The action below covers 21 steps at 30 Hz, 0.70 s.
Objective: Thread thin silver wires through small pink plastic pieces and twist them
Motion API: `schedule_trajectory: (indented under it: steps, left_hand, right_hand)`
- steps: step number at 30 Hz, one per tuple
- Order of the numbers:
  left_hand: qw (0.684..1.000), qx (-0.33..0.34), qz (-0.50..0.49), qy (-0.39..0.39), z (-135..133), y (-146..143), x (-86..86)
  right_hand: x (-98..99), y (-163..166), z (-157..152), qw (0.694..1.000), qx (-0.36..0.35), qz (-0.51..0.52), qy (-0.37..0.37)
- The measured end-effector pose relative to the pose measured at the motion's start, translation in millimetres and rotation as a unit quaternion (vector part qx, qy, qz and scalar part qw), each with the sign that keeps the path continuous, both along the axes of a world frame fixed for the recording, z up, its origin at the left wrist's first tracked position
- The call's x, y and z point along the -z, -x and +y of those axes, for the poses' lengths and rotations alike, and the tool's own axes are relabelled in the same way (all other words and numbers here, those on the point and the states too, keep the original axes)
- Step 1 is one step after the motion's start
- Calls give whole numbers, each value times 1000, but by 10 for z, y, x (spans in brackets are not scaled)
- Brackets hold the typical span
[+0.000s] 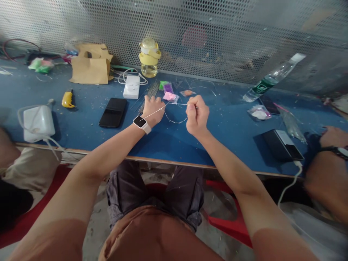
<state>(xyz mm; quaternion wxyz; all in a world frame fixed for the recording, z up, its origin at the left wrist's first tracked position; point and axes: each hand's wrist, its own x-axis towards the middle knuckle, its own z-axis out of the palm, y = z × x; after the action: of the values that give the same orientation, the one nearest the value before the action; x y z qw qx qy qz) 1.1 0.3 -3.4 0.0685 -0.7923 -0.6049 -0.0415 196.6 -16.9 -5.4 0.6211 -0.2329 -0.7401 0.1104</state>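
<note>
My right hand (198, 114) is closed in a pinch, thumb on top, holding a thin pale wire (176, 123) above the blue table. From this hand the wire hangs in a loose loop. Another length runs straight left, crossing over my left wrist as far as the watch (140, 122). My left hand (153, 110) is back-up at the near end of a bundle of thin wire stems (152, 88). Its fingers look curled, their tips and the thumb hidden, so what they grip cannot be made out. Small bags of pink clay-like material (169, 96) and purple material (168, 87) lie between the hands, farther back.
Left of my hands lie a black phone (113, 112), a white box (132, 87) and a yellow tool (67, 99). A yellow-lidded bottle (149, 59) stands by the perforated panel. At right are a tilted water bottle (265, 85), a power bank (282, 145) and another person's arm (326, 174).
</note>
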Motion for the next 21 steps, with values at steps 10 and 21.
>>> schedule_trajectory:
  steps: [10,21]
  left_hand:
    - [997,8,-67,-38,121,81,184]
    - [983,72,-138,-100,130,75,156]
  right_hand:
    - [27,-130,199,992,108,60,39]
    - [85,-251,428,984,162,64,42]
